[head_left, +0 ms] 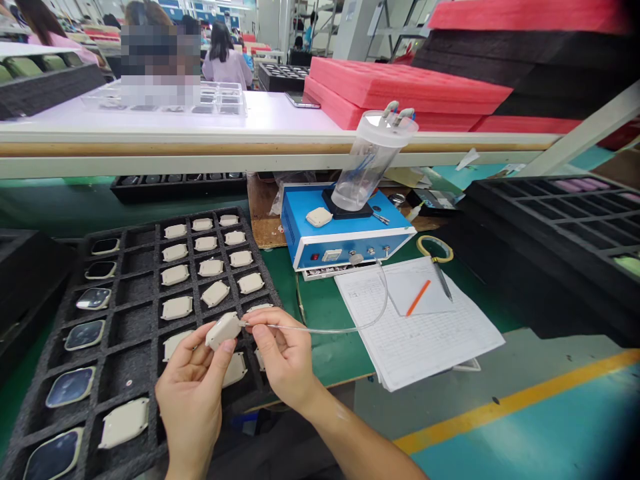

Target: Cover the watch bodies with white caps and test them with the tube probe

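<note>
A cream, rounded-square watch case (223, 331) is pinched between the thumb and fingers of my left hand (195, 387), tilted above the tray. My right hand (283, 357) grips the end of a thin clear tube (330, 331), its tip at the right side of the watch case. Whether the tip enters the case or only touches it I cannot tell. From there the tube curves to the front of a blue control box (345, 233). Beneath my hands lies a black foam tray (131, 320) with several similar cream cases and, in its left column, dark glass-faced pieces (71, 387).
Another cream case (319, 217) and a clear cylinder (363, 167) stand on the blue box. Right of it are written sheets (425, 347), an orange stick (419, 297), a pen (443, 281) and a tape roll (435, 248). Black foam trays (545, 267) are stacked at right.
</note>
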The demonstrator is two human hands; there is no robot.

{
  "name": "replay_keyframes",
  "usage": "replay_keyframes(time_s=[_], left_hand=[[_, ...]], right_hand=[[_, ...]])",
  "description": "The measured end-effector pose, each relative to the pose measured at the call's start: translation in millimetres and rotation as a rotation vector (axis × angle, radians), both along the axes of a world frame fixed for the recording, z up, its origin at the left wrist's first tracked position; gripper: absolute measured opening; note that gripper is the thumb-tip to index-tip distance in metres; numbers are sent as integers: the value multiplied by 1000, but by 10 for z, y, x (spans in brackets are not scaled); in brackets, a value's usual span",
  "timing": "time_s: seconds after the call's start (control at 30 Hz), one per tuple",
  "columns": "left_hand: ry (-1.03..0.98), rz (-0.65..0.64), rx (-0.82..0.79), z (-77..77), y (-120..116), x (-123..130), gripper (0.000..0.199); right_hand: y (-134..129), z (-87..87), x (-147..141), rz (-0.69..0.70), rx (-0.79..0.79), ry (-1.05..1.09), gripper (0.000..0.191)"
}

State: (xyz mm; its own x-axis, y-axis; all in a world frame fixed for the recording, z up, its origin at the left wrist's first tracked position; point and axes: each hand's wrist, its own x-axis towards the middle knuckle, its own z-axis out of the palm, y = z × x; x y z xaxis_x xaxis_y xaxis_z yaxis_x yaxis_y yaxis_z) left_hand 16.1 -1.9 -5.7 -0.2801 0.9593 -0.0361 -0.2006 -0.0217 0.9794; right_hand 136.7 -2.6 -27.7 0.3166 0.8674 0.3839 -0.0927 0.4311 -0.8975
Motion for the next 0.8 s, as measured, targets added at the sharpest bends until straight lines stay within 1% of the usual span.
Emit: replay_keyframes(time_s=[0.2, 0.33, 0.43, 0.5, 0.53, 0.6, 0.67, 0.73, 0.8], left_hand=[[19, 0, -4, 8, 6, -12, 47], [-13, -19, 0, -26, 30, -1, 44], [5, -10, 18, -39, -29, 38, 41], [62, -39, 35, -6, -90, 19, 36], [128, -59, 47, 24, -110, -27, 33], [372, -43, 84, 96, -122, -217, 30], [697, 64, 110, 161, -127, -511, 32], [972, 164, 73, 190, -140, -816, 33], [1155, 150, -12, 171, -150, -1044, 32]], right_hand=[[-2, 8, -1, -2, -1, -9, 18], [21, 4, 8, -8, 4, -14, 18], [-27, -5, 18, -7, 1, -37, 17], [-97, -22, 18, -50, -1, -49, 16], [-130, -35, 17, -84, -4, -41, 16], [-173, -64, 15, -138, -27, 1, 14], [-190, -87, 10, -141, -65, 28, 12], [-203, -93, 5, -117, -90, 29, 11], [-220, -83, 1, -100, -92, 26, 12]])
